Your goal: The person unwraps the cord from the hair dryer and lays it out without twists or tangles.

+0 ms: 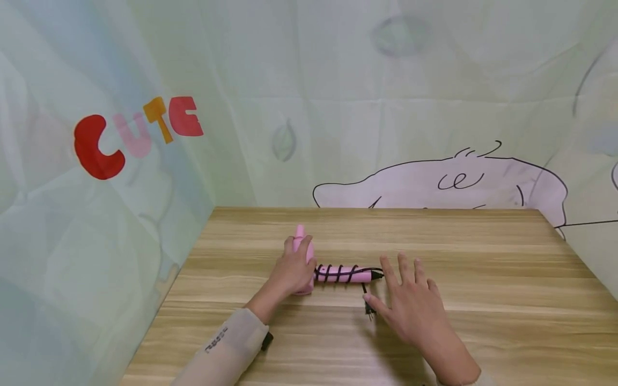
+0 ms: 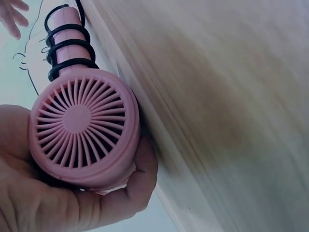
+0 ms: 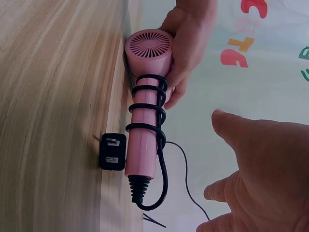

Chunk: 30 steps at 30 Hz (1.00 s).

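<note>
A pink hair dryer (image 1: 303, 252) lies over the wooden table, its nozzle pointing to the far side and its handle to the right. My left hand (image 1: 292, 271) grips its body from above, fingers curled round the housing; the left wrist view shows the round slotted rear grille (image 2: 77, 119) in that grasp. A black cord (image 3: 146, 107) is wound in several loops round the handle. Its two-pin plug (image 3: 112, 152) hangs beside the handle. Right of the handle's end, my right hand (image 1: 415, 305) is held apart from it, fingers spread and holding nothing.
The wood-grained table (image 1: 507, 279) reaches back to a printed fabric curtain (image 1: 338, 107) with a drawn animal on it. Another curtain panel with coloured letters (image 1: 101, 147) stands along the left side.
</note>
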{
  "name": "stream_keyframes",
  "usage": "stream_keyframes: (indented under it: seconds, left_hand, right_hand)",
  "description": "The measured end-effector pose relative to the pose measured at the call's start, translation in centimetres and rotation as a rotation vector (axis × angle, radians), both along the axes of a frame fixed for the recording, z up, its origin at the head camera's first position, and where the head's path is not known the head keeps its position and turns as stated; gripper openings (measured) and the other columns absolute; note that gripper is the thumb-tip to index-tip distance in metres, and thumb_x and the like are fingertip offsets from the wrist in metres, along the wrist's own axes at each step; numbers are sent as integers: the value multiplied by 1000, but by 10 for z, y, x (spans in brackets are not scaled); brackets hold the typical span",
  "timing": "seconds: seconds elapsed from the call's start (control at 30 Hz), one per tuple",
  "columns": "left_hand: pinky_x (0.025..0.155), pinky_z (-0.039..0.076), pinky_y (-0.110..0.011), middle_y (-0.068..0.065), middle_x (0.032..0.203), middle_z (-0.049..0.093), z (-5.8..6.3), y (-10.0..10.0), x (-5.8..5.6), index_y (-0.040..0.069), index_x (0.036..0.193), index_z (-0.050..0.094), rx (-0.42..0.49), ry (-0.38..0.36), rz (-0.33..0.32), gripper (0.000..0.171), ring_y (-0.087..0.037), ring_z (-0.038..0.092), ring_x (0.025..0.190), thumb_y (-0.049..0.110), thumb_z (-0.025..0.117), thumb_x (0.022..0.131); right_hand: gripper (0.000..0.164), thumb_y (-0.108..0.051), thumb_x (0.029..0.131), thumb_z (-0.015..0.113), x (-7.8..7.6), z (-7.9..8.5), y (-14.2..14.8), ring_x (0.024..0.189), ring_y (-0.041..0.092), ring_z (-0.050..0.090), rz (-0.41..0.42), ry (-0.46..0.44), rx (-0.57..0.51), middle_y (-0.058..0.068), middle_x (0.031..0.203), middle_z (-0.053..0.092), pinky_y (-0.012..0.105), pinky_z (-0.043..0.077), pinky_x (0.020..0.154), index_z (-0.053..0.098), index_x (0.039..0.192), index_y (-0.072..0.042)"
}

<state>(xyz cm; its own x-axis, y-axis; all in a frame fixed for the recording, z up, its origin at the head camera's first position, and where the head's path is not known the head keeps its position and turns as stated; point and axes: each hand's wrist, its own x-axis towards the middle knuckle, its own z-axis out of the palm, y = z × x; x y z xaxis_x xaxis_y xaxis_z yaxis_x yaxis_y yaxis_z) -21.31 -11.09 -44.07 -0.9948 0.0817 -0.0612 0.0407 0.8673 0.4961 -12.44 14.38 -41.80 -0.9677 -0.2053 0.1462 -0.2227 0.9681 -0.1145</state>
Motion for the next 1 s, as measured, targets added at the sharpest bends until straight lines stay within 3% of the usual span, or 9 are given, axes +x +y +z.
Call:
stream_keyframes:
  seconds: [0.33, 0.6, 1.0]
  left_hand:
    - [82, 55, -56, -25, 162, 15, -2, 1, 0, 23, 160, 29, 66, -8, 31, 62, -49, 57, 106, 29, 51, 103]
    - [87, 54, -58, -26, 162, 14, 0, 1, 1, 22, 160, 30, 84, -7, 37, 61, -50, 56, 111, 28, 51, 103]
    - [83, 55, -55, -26, 162, 14, 1, 1, 1, 21, 160, 29, 71, -16, 35, 62, -49, 56, 109, 29, 51, 103]
  right_hand:
    - [90, -76, 96, 37, -2, -1, 3, 140, 57, 33, 3, -12, 14, 28, 156, 38, 73, 39, 101, 34, 159, -12]
    - [86, -68, 97, 47, -7, -10, -2, 112, 47, 61, 61, -7, -24, 29, 129, 60, 60, 56, 79, 50, 143, 5]
    - [72, -62, 96, 56, -8, -18, -16, 98, 39, 64, 120, -15, 34, 24, 119, 63, 52, 57, 69, 57, 128, 2]
